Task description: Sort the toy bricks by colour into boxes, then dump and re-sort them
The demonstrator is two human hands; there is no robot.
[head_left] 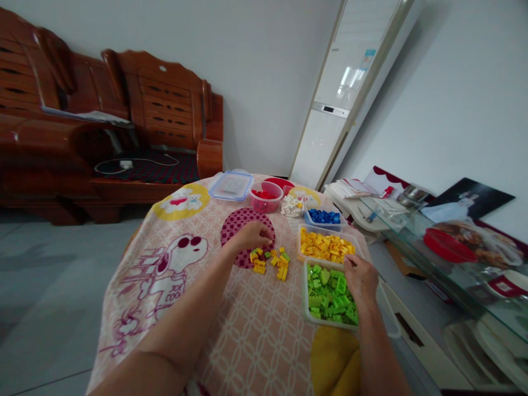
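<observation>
The left grip [256, 236] hangs over a loose cluster of yellow and green bricks [282, 271], its fingers curled in toward the thumb; whether a piece is pinched there cannot be told. The right grip [361, 278] has its fingertips bunched at the near right corner of the tub of yellow bricks [325, 245], with the hand above the tub of green bricks [330, 300]; what it holds, if anything, is hidden.

The loose bricks lie directly on the worktop [247, 335], which is spread with a pink cloth printed with a pale lattice, a cartoon dog in sunglasses and a checked plum circle. The green and yellow tubs stand one behind the other along its right side, with a smaller box of blue bricks [324, 216] beyond. Farther back are a heap of white pieces [291, 207], a round bowl of red pieces [264, 194] and a clear lid with a blue rim [231, 186].

Past the worktop, a carved wooden sofa [165, 104] stands at the left on grey floor tiles [45, 286], a white cable with its plug [126, 164] on the seat. A tall white cabinet unit [330, 99] stands against the pale wall [256, 71]. At the right, a glass shelf [406, 234] carries a red bowl [447, 246].
</observation>
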